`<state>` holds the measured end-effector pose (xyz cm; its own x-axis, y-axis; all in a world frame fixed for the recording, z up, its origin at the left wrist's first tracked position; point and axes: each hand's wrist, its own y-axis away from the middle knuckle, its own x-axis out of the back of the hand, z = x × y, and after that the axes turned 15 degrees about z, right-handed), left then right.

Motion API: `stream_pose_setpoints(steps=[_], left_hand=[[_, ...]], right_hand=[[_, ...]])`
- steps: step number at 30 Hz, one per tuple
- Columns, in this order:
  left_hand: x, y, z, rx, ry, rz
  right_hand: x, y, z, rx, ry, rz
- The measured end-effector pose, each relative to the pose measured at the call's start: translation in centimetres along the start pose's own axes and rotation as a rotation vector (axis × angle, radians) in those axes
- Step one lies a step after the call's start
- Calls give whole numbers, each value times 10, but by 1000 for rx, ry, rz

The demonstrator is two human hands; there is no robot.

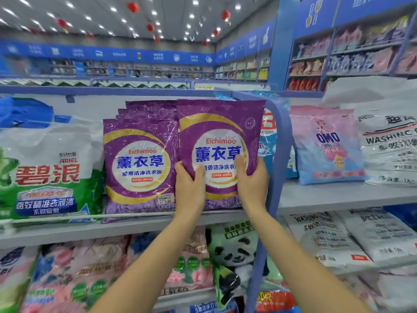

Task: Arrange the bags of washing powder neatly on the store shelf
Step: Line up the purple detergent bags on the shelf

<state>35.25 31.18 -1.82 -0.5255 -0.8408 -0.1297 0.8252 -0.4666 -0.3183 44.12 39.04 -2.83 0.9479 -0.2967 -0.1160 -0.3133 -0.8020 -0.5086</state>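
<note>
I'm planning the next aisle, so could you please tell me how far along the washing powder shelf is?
Done: a row of purple bags stands upright beside the green and white bag. In hand: the left hand and right hand grip one more purple bag, upright, just right of that row. Left: letting it go in line, and probably tidying below, where the panda bag leans crookedly.
</note>
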Motion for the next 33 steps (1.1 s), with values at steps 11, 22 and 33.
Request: stream_pose_setpoints(steps=[11,22,33], left_hand=[[-21,-24,-12,-63,-103,163],[-21,-20,-10,118,-160,187],[0,-12,-25,-915,-537,174]], right_hand=[[-31,-17,12,-29,-69,-53],[-11,-13,17,28,266,-135],[-3,6,21,773,250,-111]])
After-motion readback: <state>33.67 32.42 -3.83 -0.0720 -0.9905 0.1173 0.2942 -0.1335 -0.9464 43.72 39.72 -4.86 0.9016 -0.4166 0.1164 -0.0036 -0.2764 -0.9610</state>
